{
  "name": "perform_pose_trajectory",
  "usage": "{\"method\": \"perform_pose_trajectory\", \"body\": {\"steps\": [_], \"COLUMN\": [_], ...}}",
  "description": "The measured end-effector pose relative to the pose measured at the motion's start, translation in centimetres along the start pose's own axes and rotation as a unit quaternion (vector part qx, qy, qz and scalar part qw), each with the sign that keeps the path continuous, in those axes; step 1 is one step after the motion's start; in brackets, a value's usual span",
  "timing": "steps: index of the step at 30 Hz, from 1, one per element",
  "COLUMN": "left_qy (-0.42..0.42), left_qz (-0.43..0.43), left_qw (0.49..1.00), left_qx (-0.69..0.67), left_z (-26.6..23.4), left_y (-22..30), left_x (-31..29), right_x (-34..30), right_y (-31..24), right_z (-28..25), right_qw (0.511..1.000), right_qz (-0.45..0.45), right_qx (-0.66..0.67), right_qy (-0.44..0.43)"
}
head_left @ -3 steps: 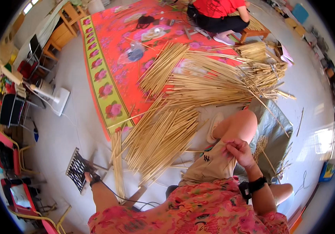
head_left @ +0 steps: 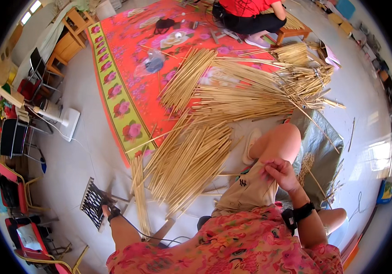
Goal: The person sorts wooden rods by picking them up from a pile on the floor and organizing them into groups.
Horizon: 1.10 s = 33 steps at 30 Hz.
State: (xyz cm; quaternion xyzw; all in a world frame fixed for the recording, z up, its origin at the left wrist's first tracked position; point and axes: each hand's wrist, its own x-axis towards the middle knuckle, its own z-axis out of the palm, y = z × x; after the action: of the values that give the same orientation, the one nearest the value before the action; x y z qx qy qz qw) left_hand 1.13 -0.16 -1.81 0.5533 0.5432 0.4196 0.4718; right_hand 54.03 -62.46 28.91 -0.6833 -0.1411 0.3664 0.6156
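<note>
My left hand (head_left: pixel 107 208) is at the edge of a folding stool (head_left: pixel 92 201) with a black webbed seat, its fingers closed on the frame though partly hidden by a dark wrist strap. The stool is tilted, its legs pointing right. Above my bent right thigh, my right hand (head_left: pixel 280 173) is closed with curled fingers; anything between them is too small to make out. Ahead of me lies a loose pile of straw-coloured stalks (head_left: pixel 193 169), with a narrow bundle of stalks (head_left: pixel 140 194) close to the stool.
More stalks (head_left: pixel 251 102) cover the near part of a red flowered sheet (head_left: pixel 113 27). A grey-green tarp (head_left: pixel 326 137) spreads at my right knee. Another person (head_left: pixel 251 18) in red sits at the far side. A standing fan (head_left: pixel 69 124) and chairs (head_left: pixel 15 137) line the left.
The whole view has shifted slightly. My left hand and the folding stool sit a little farther right and lower in the picture; my right hand stays over the thigh.
</note>
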Motion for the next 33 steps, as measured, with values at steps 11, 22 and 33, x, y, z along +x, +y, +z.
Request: {"method": "perform_pose_trajectory", "body": {"steps": [11,22,33], "left_qy": [0.297,-0.108,-0.37], "left_qz": [-0.176,0.305,0.214], "left_qw": [0.796,0.532,0.684], "left_qx": [0.497,0.783,0.591], "left_z": [5.3,23.6,40.7], "left_y": [4.8,3.3,4.4], "left_x": [0.5,-9.5,-17.3], "right_x": [-0.2,0.0,-0.3], "right_y": [0.4,0.4,-0.3], "right_z": [0.6,0.3,-1.1], "right_qw": [1.0,0.999,0.996], "right_qz": [0.015,0.028,0.064], "right_qx": [-0.007,0.028,0.067], "right_qy": [0.009,-0.015,-0.006]}}
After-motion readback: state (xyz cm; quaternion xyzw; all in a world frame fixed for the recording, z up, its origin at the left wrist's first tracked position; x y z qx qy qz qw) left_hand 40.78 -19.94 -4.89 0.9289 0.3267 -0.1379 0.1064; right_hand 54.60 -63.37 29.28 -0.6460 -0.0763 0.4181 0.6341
